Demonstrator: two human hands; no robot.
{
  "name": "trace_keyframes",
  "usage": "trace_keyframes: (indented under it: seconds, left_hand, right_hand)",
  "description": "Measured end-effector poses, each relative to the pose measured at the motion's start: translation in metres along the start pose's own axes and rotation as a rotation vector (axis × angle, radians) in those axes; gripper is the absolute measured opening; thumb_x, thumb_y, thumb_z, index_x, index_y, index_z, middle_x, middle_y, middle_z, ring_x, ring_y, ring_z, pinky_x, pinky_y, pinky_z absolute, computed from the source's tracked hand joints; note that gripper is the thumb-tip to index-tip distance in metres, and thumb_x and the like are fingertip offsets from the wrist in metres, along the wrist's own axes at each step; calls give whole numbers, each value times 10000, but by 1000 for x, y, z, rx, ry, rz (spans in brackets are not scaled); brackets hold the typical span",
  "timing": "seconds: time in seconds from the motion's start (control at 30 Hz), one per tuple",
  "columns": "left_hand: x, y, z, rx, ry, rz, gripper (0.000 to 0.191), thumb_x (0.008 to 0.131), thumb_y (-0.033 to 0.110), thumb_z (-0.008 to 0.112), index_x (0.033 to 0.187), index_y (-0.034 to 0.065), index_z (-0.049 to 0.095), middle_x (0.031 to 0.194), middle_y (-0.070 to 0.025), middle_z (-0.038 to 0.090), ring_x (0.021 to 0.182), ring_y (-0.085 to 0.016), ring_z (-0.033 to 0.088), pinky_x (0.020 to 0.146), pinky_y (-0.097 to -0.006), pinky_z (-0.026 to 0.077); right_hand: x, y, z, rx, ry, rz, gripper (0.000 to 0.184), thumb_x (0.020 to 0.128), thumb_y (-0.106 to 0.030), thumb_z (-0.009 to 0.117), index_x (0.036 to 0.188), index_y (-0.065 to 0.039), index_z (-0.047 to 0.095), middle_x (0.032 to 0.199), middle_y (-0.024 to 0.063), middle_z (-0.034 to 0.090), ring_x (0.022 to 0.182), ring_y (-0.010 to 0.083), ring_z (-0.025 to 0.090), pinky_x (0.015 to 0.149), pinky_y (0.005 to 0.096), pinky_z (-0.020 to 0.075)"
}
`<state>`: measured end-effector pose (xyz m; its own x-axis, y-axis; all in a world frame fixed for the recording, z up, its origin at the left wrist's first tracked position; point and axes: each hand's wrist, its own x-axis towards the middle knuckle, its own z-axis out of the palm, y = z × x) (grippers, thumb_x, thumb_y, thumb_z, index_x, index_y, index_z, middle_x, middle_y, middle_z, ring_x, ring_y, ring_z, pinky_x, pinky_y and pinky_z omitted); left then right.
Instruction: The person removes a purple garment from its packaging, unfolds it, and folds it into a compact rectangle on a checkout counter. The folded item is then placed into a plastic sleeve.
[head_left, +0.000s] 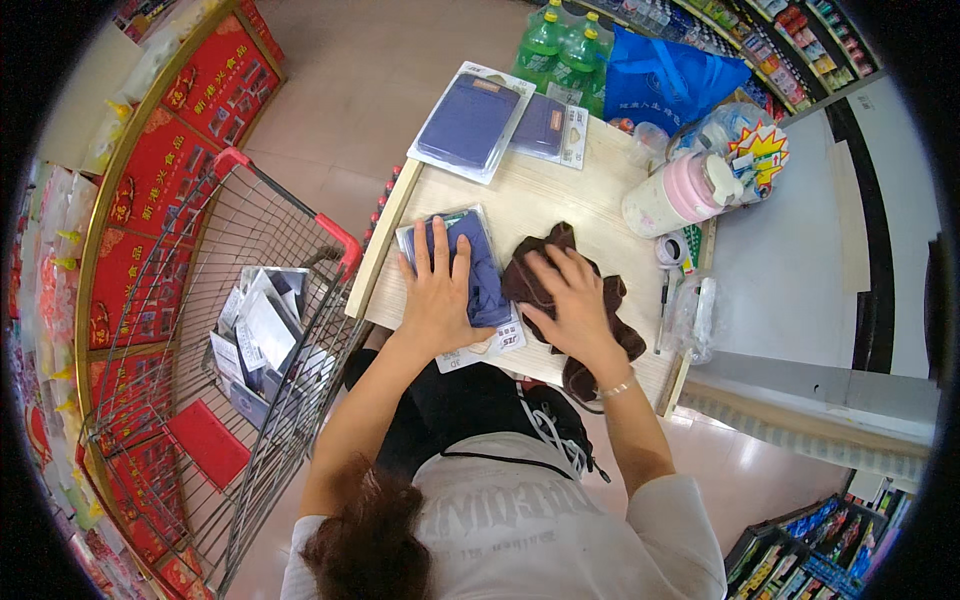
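Observation:
My left hand lies with fingers spread over folded blue fabric on a clear plastic package with a printed card. Its thumb rests near the package's lower edge. To the right, my right hand touches a crumpled dark brown cloth, fingers apart and slightly blurred. Part of that cloth droops over the near edge of the pale wooden table. Farther back, a packaged blue fabric item overlaps a second similar package.
At right stand a pink-and-white tumbler, a tape roll, a pen and crumpled clear plastic. Green bottles and a blue bag are behind. A shopping cart holding several packages adjoins the table's left side.

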<state>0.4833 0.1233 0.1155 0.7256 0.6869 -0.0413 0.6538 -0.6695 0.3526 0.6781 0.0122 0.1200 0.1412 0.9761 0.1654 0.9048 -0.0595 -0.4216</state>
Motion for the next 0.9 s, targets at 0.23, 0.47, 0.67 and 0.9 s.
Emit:
trace_keyframes:
  seconds: [0.23, 0.47, 0.67, 0.9]
  left_hand:
    - [-1, -6, 3, -27, 38, 6, 1229, 539, 471, 907, 1469, -61, 305, 1580, -356, 90, 1476, -546, 38, 1081, -750, 199]
    - [-8, -14, 2, -100, 47, 88, 1179, 531, 454, 907, 1452, -39, 362, 1576, -341, 138, 1473, -537, 88, 1110, -714, 214]
    - [-11, -19, 1, -104, 35, 166, 1114, 548, 449, 884, 1430, -29, 401, 1571, -335, 171, 1472, -536, 101, 1115, -711, 209]
    - [-14, -53, -8, -160, -80, 433, 981, 567, 437, 882, 1434, 171, 508, 1592, -321, 144, 1483, -528, 79, 1125, -701, 199]
  right_hand:
    - [-50, -5, 2, 26, -173, -257, 554, 569, -36, 751, 1113, -130, 703, 1289, 82, 539, 1201, 348, 462, 948, 475, 402]
    - [-43, 2, 15, 236, 185, -33, 482, 622, 45, 671, 1096, -44, 693, 1201, 146, 577, 1116, 389, 503, 971, 467, 417]
    - [43, -2, 37, 65, 154, -97, 423, 645, 14, 737, 1059, -73, 728, 1176, 92, 601, 1096, 353, 521, 958, 443, 439]
    - [92, 19, 48, 196, 234, -26, 408, 694, 10, 752, 1093, -63, 709, 1164, 98, 617, 1104, 357, 554, 967, 421, 457]
